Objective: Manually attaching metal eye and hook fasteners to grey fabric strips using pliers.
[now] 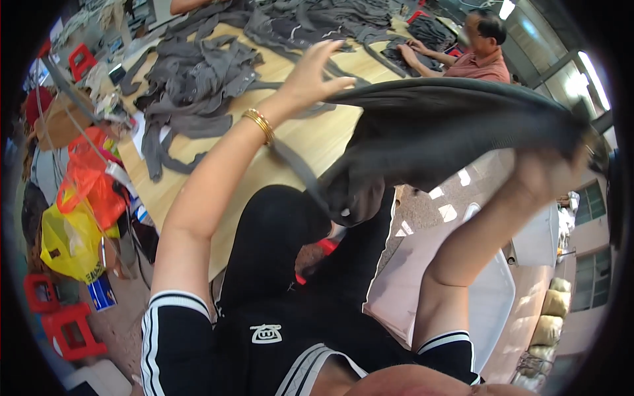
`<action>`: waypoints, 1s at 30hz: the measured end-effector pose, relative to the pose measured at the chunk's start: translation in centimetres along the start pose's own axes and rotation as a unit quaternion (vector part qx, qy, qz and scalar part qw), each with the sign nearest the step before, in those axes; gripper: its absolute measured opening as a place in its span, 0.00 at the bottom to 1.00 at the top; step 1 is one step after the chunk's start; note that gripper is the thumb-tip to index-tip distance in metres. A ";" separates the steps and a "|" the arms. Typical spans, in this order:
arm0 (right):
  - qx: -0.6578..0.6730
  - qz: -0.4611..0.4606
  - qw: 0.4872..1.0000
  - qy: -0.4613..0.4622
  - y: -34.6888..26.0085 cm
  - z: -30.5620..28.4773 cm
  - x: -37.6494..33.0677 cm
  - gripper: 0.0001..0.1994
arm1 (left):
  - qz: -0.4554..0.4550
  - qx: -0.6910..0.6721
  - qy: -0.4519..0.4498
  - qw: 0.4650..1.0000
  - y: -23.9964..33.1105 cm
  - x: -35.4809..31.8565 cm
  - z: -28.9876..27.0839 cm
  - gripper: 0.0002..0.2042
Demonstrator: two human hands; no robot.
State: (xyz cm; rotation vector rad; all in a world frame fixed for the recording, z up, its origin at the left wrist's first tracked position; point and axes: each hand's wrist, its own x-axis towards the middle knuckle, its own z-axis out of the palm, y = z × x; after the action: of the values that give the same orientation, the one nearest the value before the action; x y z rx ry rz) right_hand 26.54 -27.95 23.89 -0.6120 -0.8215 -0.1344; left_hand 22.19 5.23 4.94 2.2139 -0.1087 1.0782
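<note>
R hand grip blurred, partly behind dark garment

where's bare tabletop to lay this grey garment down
Bare wood shows on the long wooden table, between the left hand and the dark grey garment the right hand holds. The far end is crowded with heaped grey garment pieces.

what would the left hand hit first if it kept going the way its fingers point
The left hand points across the wooden table at the pile of grey garments. That pile looks like the first thing in its line, though depth is hard to judge here.
</note>
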 end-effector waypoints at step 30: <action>-0.437 0.348 0.816 0.149 5.4 -21.1 -15.7 0.22 | -0.305 -0.438 -0.218 0.817 12.1 6.6 1.6 0.17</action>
State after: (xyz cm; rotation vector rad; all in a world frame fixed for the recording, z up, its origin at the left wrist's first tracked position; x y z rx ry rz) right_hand 31.27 -37.16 -0.85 -1.6871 -0.1384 0.0790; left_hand 23.45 -3.74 15.41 1.4147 -0.0632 0.0709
